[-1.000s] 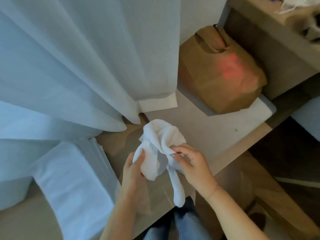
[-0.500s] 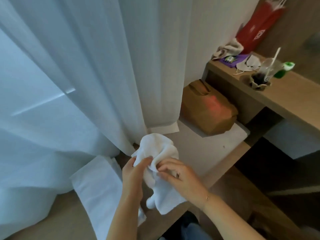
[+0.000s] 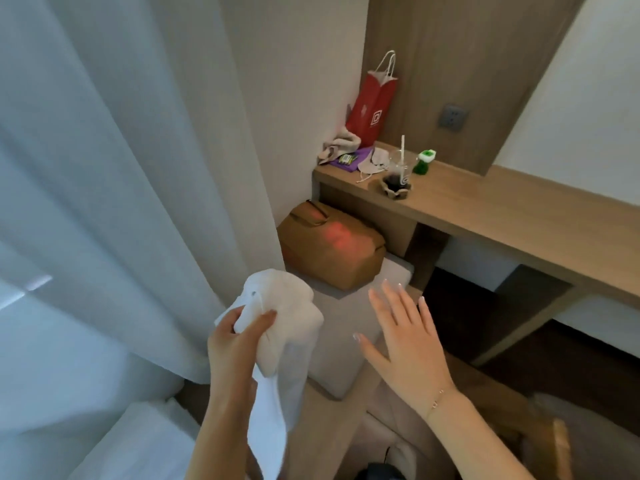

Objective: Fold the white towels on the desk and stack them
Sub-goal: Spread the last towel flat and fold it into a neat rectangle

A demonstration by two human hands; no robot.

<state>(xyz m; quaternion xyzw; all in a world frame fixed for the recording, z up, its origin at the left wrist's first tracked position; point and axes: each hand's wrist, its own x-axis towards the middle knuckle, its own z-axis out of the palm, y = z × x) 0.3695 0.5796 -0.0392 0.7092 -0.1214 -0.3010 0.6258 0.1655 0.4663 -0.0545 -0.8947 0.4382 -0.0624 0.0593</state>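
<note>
A crumpled white cloth towel [image 3: 287,327] is gripped by the left hand [image 3: 235,344]. The right hand [image 3: 405,337] is held flat beside it, fingers spread, nothing touched.

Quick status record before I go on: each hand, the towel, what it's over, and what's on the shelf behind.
left hand: grips the white towel, bunched and unfolded, held up with one end hanging down
right hand: fingers spread, holds nothing, apart from the towel
below hands: grey pad on the wooden surface
behind pad: brown paper bag
shelf: red gift bag, plastic cup with straw, green bottle
left side: sheer curtain
</note>
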